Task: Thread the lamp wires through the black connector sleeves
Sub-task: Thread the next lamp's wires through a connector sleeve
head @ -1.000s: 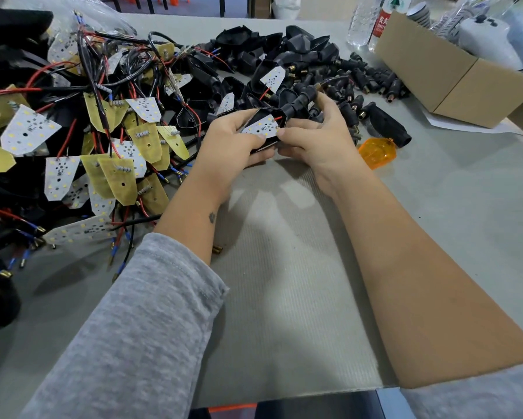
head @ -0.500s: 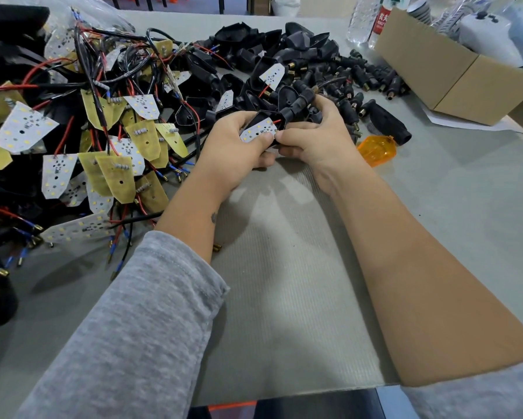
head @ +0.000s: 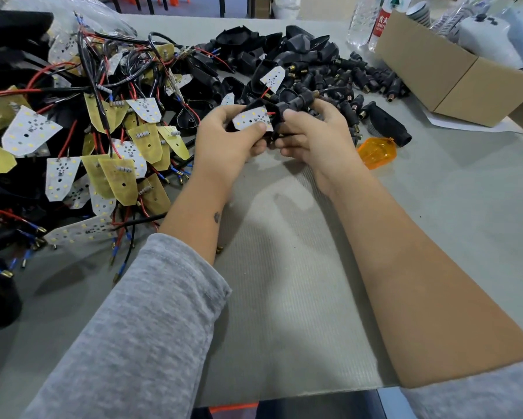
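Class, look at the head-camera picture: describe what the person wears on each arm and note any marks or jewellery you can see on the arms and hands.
Both arms wear grey, soft-looking sleeves pushed up, leaving the forearms bare. The left sleeve ends partway down the forearm; the right sleeve shows only at the picture's lower edge. A small dark mark sits on the left forearm near the wrist. The left hand and right hand are bare: no gloves, rings or watch show.

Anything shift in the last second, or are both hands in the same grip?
Barely. The left hand keeps its thumb on the white LED board, and the right hand still grips the black connector sleeve. The orange lens, cardboard box and parts piles have not moved.
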Motion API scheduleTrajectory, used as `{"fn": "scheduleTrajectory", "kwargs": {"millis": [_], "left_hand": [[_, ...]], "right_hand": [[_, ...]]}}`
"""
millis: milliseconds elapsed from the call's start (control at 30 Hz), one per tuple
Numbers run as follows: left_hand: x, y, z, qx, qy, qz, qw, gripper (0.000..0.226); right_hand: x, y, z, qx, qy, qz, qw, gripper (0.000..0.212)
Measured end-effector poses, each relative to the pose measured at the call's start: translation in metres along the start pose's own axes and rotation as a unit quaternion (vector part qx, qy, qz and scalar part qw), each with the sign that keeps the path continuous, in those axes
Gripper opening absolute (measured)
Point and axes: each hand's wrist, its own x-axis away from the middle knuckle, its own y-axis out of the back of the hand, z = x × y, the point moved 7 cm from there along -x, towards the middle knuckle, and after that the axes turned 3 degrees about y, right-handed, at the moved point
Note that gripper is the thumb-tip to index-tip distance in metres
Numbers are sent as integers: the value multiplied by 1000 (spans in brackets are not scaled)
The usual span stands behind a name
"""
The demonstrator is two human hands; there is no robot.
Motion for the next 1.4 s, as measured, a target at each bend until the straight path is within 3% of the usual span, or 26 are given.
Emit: {"fn": "scheduleTrajectory", "kwargs": {"millis": [100, 167, 233, 367, 467, 633, 733, 833, 967, 1100, 1300, 1367, 1400], "left_hand": [[-4, 11, 0, 58, 10, -42, 997, 17], [-5, 16, 1, 102, 26, -59, 993, 7], [-5, 18, 2, 145, 46, -68, 986, 12], [-5, 23, 0, 208, 52, -87, 973, 17], [-4, 25, 1, 173, 41, -98, 979, 16], [0, 11, 2, 71, 13, -83, 994, 18], [5, 7, -1, 110, 23, -72, 991, 18], [12, 11, -12, 160, 14, -82, 984, 17], [18, 26, -37, 207, -12, -108, 972, 18], [17, 59, -62, 223, -23, -151, 963, 22], [20, 105, -118, 251, -74, -156, 952, 13], [22, 130, -143, 249, -112, -203, 940, 25], [24, 145, -155, 219, -126, -241, 937, 38]], "right_hand": [[-1, 7, 0, -15, -3, -46, 999, 6], [-2, 17, 2, 45, 21, -95, 994, 16], [-3, 24, 5, 151, 61, -124, 979, 34], [-8, 31, 7, 262, 110, -136, 949, 63], [-11, 29, 4, 306, 100, -115, 940, 70], [-8, 25, 9, 365, 127, -118, 915, 50], [-2, 28, 23, 327, 188, -171, 910, 37], [8, 26, 38, 336, 264, -192, 883, 23], [8, 25, 40, 397, 261, -185, 860, 13], [12, 24, 50, 440, 269, -202, 832, 16], [47, -40, 75, 511, 411, -121, 745, 16], [61, -74, 77, 505, 439, -33, 742, 15], [66, -92, 75, 493, 423, 19, 760, 15]]}}
